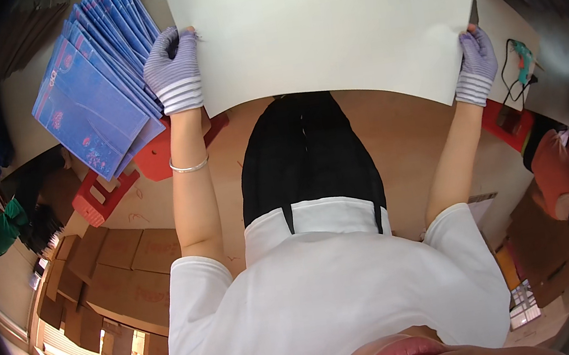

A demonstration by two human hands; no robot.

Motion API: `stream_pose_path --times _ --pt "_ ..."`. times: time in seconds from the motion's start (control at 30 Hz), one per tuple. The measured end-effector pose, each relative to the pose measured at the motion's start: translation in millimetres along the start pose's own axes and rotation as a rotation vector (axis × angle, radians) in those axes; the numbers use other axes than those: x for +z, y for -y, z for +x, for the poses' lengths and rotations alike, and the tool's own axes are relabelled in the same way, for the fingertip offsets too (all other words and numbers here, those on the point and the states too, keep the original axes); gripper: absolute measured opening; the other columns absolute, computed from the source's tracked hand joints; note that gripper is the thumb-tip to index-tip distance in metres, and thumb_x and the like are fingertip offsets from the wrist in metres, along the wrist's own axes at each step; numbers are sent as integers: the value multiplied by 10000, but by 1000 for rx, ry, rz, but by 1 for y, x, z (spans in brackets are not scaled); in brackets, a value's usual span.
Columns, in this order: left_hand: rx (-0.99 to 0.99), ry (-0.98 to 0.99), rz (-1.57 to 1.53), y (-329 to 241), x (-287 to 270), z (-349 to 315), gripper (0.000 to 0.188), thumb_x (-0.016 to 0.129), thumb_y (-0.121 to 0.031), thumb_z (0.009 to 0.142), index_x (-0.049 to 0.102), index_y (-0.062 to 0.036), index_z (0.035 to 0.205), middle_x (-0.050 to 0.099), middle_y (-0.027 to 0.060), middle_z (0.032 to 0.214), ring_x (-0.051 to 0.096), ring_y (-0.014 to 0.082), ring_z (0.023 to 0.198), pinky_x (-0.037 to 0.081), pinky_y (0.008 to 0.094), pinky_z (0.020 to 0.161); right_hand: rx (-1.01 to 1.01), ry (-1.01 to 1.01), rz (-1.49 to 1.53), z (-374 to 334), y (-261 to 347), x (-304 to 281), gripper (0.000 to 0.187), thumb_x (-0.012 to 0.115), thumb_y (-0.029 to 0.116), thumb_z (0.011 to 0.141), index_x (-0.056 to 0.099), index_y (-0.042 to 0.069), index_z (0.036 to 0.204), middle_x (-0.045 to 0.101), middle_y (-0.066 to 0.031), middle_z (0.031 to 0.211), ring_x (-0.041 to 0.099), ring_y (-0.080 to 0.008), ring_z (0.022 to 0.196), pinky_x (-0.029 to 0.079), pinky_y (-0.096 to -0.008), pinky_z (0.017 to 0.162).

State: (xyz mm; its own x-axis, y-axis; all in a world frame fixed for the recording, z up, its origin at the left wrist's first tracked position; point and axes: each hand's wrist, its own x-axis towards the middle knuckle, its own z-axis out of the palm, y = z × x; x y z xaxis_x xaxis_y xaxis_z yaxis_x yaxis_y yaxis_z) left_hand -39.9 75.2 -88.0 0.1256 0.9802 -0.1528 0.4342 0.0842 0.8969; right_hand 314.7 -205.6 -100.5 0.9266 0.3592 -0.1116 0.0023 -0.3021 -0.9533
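A large white sheet of paper or thin board stretches between my two hands, its near edge curving above my lap. My left hand, in a purple-and-white striped glove with bare fingertips, grips the sheet's left edge. On the right edge, my right hand in a matching glove pinches the sheet near its corner, where the surface dents slightly. Close beside my left hand lies a fanned stack of blue printed folders or sleeves. Part of the table under the sheet is hidden.
A turquoise hand tool with a black cord lies right of my right hand. Red plastic stools stand below the table edge. Cardboard boxes are piled at lower left. One person in green is at far left, another in orange at right.
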Motion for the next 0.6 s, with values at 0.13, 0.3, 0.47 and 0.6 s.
stream_pose_path --times 0.13,0.3,0.47,0.6 --pt "374 43 257 -8 14 -13 206 695 -126 863 710 -16 1037 671 130 1043 642 216 884 508 299 798 -183 220 -208 -28 47 33 252 612 79 930 643 -36 1153 684 -109 1069 638 -146 961 507 -271 866" --pt "772 200 330 -18 47 -18 252 677 -140 842 704 -35 1069 517 217 1332 529 390 1168 447 412 969 -331 371 -78 -41 24 83 503 665 276 913 530 32 1331 563 -112 1342 507 -251 1271 393 -361 1085" --pt "816 453 556 -17 88 -22 561 645 -232 785 538 -115 1323 321 244 1494 230 496 1395 242 625 1098 -394 343 -266 -51 5 127 780 637 555 848 409 94 1434 404 -133 1485 415 -306 1353 345 -446 1114" --pt "872 498 699 -12 102 -22 541 635 -245 788 545 -113 1305 354 230 1463 268 485 1376 231 670 1075 -593 357 -452 -50 1 149 735 623 494 884 370 124 1467 372 -157 1505 343 -334 1397 302 -417 1139"
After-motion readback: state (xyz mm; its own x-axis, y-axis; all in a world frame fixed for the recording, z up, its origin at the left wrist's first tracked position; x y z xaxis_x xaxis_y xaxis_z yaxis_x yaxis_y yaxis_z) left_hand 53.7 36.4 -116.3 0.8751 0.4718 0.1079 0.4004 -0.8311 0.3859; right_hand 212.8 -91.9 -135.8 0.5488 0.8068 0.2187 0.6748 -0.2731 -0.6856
